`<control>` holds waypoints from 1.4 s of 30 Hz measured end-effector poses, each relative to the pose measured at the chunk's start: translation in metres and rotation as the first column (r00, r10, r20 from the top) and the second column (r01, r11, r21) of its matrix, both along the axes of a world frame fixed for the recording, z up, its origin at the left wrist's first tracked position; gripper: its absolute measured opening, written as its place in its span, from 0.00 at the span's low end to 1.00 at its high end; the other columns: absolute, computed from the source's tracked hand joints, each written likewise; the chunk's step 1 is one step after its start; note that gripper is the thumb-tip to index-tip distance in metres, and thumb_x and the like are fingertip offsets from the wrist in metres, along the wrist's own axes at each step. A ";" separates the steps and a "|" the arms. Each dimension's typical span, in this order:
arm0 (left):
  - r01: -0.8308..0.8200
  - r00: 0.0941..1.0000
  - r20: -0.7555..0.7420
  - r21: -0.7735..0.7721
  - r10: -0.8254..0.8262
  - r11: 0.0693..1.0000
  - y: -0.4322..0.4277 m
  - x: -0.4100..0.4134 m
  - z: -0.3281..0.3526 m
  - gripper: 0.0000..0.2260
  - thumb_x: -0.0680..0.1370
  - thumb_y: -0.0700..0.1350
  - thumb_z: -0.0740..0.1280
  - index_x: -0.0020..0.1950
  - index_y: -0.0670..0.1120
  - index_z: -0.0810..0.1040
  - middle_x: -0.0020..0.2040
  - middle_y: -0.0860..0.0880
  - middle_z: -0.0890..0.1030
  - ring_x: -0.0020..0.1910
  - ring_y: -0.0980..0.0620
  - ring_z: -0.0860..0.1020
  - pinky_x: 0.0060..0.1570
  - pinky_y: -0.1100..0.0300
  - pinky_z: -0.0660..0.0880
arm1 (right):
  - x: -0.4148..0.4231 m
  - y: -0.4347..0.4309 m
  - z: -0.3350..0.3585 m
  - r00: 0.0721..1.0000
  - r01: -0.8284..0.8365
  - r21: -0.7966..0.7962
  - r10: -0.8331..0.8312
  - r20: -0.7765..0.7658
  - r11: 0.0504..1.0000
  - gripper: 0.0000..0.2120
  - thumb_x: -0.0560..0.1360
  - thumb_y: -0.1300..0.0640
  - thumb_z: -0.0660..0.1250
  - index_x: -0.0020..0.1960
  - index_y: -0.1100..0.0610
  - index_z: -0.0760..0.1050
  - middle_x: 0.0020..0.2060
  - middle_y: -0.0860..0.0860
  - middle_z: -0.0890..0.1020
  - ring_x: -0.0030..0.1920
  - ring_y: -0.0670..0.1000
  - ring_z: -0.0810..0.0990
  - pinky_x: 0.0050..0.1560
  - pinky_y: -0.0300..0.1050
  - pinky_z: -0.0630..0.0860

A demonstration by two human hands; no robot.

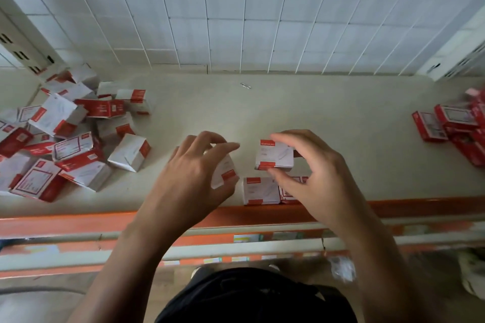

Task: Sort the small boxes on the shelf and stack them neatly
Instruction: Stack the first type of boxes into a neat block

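Pinched thumb-to-fingers in R hand point(315, 173): white/red box point(274, 155), just behind two flat boxes point(259, 190) at shelf point(315, 102) front edge. Gripped in L hand point(194, 173), fingers curled: second box point(225, 170), mostly hidden. Far L: loose pile point(65, 136). Far R: red boxes point(451, 126), cut off by frame.

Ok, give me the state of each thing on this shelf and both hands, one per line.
left hand: curled round a box
left-hand box: gripped, mostly hidden
right hand: pinching a box
right-hand box: held, face up
front-edge boxes: lying flat, side by side
left pile: jumbled, unsorted
right pile: loose heap, blurred
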State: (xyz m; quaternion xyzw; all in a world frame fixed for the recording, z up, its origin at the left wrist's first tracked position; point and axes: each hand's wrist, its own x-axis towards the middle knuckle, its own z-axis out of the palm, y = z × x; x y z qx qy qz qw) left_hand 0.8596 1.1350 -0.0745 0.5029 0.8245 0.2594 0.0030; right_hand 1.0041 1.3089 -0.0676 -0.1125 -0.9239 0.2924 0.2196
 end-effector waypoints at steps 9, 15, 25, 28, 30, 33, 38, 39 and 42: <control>-0.008 0.994 0.108 0.222 -0.016 0.975 0.015 0.013 0.014 0.20 0.73 0.52 0.72 0.61 0.45 0.79 0.55 0.51 0.79 0.52 0.50 0.78 0.50 0.51 0.77 | -0.007 0.000 0.007 0.993 -0.111 -0.028 0.110 -0.035 0.993 0.24 0.72 0.60 0.75 0.66 0.58 0.74 0.60 0.51 0.79 0.60 0.43 0.75 0.60 0.32 0.74; -0.027 0.994 0.107 0.233 0.002 0.972 -0.001 0.008 0.014 0.20 0.73 0.56 0.70 0.59 0.46 0.80 0.54 0.53 0.80 0.52 0.51 0.78 0.49 0.50 0.76 | -0.015 -0.004 0.009 0.975 -0.215 -0.028 0.212 -0.069 0.976 0.20 0.73 0.60 0.74 0.64 0.59 0.76 0.58 0.50 0.80 0.59 0.46 0.78 0.58 0.41 0.77; -0.043 0.984 0.177 0.150 0.016 0.988 -0.056 0.003 0.005 0.21 0.72 0.58 0.71 0.60 0.48 0.80 0.54 0.56 0.79 0.52 0.54 0.78 0.49 0.52 0.76 | -0.031 -0.032 -0.001 0.928 -0.372 -0.099 0.374 0.001 0.923 0.19 0.71 0.56 0.76 0.61 0.56 0.79 0.56 0.47 0.80 0.58 0.48 0.79 0.56 0.48 0.76; -0.037 0.982 0.188 0.115 0.015 0.993 -0.061 0.005 0.003 0.21 0.72 0.58 0.73 0.60 0.49 0.80 0.55 0.55 0.79 0.55 0.54 0.78 0.52 0.52 0.76 | -0.029 -0.034 -0.002 0.921 -0.385 -0.088 0.388 0.029 0.919 0.19 0.71 0.55 0.76 0.60 0.56 0.79 0.55 0.46 0.80 0.58 0.48 0.78 0.56 0.48 0.76; -0.029 0.981 0.195 0.101 0.009 0.994 -0.062 0.005 0.004 0.22 0.70 0.56 0.74 0.61 0.49 0.80 0.56 0.55 0.79 0.56 0.55 0.78 0.53 0.53 0.76 | -0.029 -0.033 -0.001 0.919 -0.387 -0.083 0.391 0.043 0.918 0.18 0.70 0.54 0.76 0.59 0.56 0.80 0.54 0.46 0.81 0.57 0.48 0.78 0.55 0.48 0.76; -0.024 0.980 0.198 0.105 0.002 0.994 -0.063 0.004 0.006 0.22 0.70 0.56 0.74 0.60 0.49 0.80 0.56 0.55 0.79 0.56 0.55 0.78 0.54 0.55 0.75 | -0.029 -0.032 0.001 0.918 -0.388 -0.084 0.393 0.050 0.918 0.18 0.70 0.53 0.76 0.58 0.55 0.80 0.53 0.45 0.81 0.56 0.48 0.79 0.54 0.48 0.77; 0.015 0.978 0.206 0.106 -0.037 0.994 -0.064 0.001 0.004 0.22 0.71 0.59 0.73 0.60 0.50 0.80 0.56 0.56 0.78 0.57 0.57 0.77 0.54 0.57 0.74 | -0.030 -0.029 0.003 0.908 -0.409 -0.078 0.414 0.069 0.909 0.17 0.70 0.52 0.76 0.57 0.54 0.81 0.52 0.43 0.82 0.54 0.44 0.78 0.54 0.44 0.76; 0.030 0.978 0.204 0.105 -0.051 0.994 -0.064 0.000 0.003 0.21 0.71 0.59 0.72 0.60 0.50 0.80 0.56 0.56 0.78 0.56 0.57 0.77 0.54 0.57 0.74 | -0.031 -0.028 0.002 0.904 -0.414 -0.080 0.420 0.081 0.907 0.17 0.70 0.52 0.76 0.57 0.54 0.81 0.52 0.43 0.82 0.55 0.44 0.78 0.54 0.44 0.76; 0.029 0.981 0.190 0.111 -0.050 0.993 -0.061 -0.003 -0.001 0.19 0.72 0.55 0.72 0.60 0.50 0.80 0.55 0.56 0.78 0.55 0.56 0.78 0.52 0.56 0.75 | -0.036 -0.029 -0.005 0.913 -0.395 -0.059 0.399 0.089 0.917 0.18 0.70 0.55 0.77 0.59 0.55 0.80 0.54 0.45 0.81 0.57 0.47 0.77 0.55 0.47 0.76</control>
